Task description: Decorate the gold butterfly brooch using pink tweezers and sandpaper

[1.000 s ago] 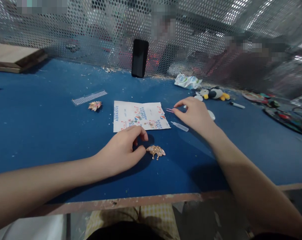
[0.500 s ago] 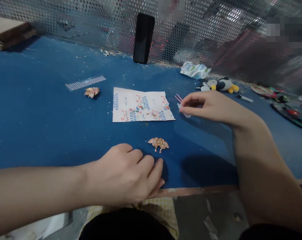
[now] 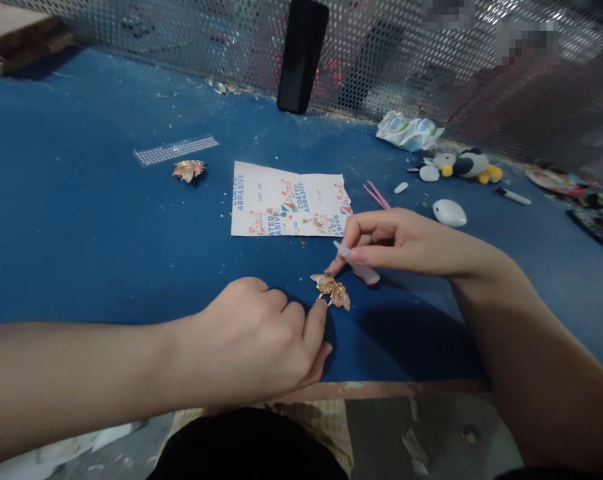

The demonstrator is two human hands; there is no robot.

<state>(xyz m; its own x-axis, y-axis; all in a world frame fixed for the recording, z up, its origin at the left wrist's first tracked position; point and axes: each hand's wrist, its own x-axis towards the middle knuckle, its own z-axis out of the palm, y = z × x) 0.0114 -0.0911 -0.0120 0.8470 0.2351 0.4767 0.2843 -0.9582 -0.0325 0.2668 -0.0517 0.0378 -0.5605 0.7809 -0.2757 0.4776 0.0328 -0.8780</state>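
Observation:
A gold and pale-pink butterfly-shaped ornament (image 3: 337, 295) lies on the blue table, tilted, between my two hands. My left hand (image 3: 266, 340) rests at the table's front edge with its fingers curled in, and its index fingertip touches the ornament's lower edge. In my right hand (image 3: 396, 243) a small translucent tapered tube (image 3: 364, 268) is pinched by the thumb and fingers. One fingertip of that hand reaches the ornament's upper wing. A similar gold and pink ornament (image 3: 188, 171) lies further back on the left.
Printed abrasive paper (image 3: 291, 200) with small coloured bits lies beyond my hands. Pink tweezers (image 3: 377, 195), a white rounded case (image 3: 450, 213), a plush toy (image 3: 468, 165) and a marker (image 3: 514, 196) sit to the right. A rhinestone strip (image 3: 176, 151) lies left; a phone (image 3: 302, 60) leans on the mesh (image 3: 221, 47).
My right hand has come nearer and left, bringing the tube to the ornament. The ornament has turned and shifted slightly right. My left index finger now touches it. The view has shifted a little.

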